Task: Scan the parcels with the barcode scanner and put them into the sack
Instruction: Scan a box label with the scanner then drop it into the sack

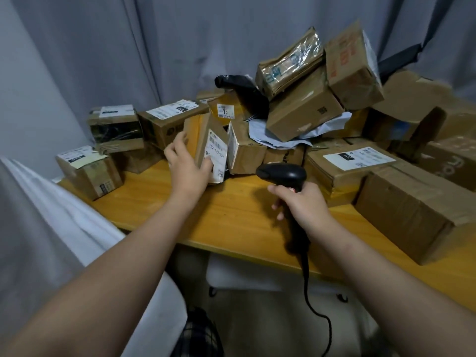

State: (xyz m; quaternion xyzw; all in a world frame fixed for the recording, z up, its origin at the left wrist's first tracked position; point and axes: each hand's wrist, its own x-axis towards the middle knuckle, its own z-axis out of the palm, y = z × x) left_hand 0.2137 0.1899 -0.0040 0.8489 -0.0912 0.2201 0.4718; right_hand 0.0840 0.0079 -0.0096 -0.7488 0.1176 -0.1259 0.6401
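A small brown cardboard parcel (207, 140) with a white label stands tilted on the wooden table (231, 217), and my left hand (185, 166) grips its left side and lower front. My right hand (301, 204) is closed around the handle of a black barcode scanner (283, 173), whose head points left toward the parcel's label from a short distance. The scanner's black cable (309, 292) hangs down below the table edge. The white sack (64, 228) lies open at the left, beside the table.
Many cardboard parcels are heaped across the back and right of the table, with a tall unsteady stack (316, 81) at centre right and a large box (412, 215) near the front right edge. Grey curtains hang behind. A small box (90, 173) sits at the table's left corner.
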